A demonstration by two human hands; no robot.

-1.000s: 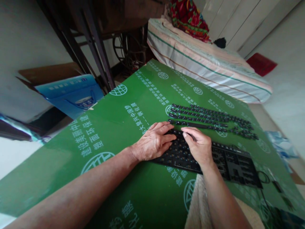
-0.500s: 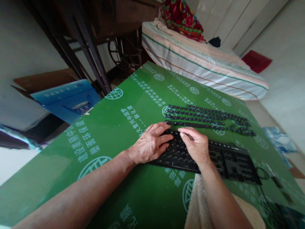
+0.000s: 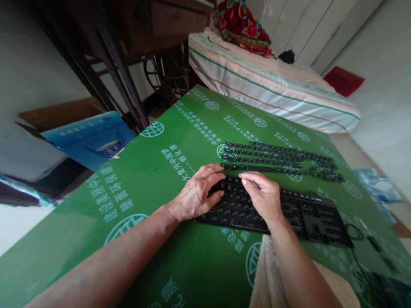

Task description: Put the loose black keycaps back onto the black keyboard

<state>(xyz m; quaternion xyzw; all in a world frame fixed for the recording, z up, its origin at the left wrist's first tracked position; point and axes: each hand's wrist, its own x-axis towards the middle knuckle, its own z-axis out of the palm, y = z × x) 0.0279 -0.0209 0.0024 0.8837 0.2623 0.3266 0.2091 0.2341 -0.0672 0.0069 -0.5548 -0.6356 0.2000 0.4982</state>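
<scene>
A black computer keyboard (image 3: 239, 223) lies on the green table, most of its key positions bare, with a few keycaps seated at its upper left. My left hand (image 3: 199, 192) rests over the keyboard's left end, its fingers stretched and the thumb apart. Over the upper middle of the keyboard is my right hand (image 3: 263, 193), thumb and forefinger pinched together. Something dark shows by those fingers, too small to make out. Just beyond the keyboard, loose black keycaps (image 3: 263, 159) lie in several rows, with a long space bar (image 3: 266, 168) in the nearest row.
The patterned green table (image 3: 160, 175) spreads around the keyboard. A beige cloth (image 3: 266, 273) lies under my right forearm. A cable (image 3: 355, 233) and a small dark tool (image 3: 375, 244) are at the right. A blue box (image 3: 93, 139) stands left; a bed (image 3: 272, 92) is beyond.
My left hand has drawn slightly left, its thumb and fingers showing more of the keyboard's left end. My right hand keeps its pinch in nearly the same place.
</scene>
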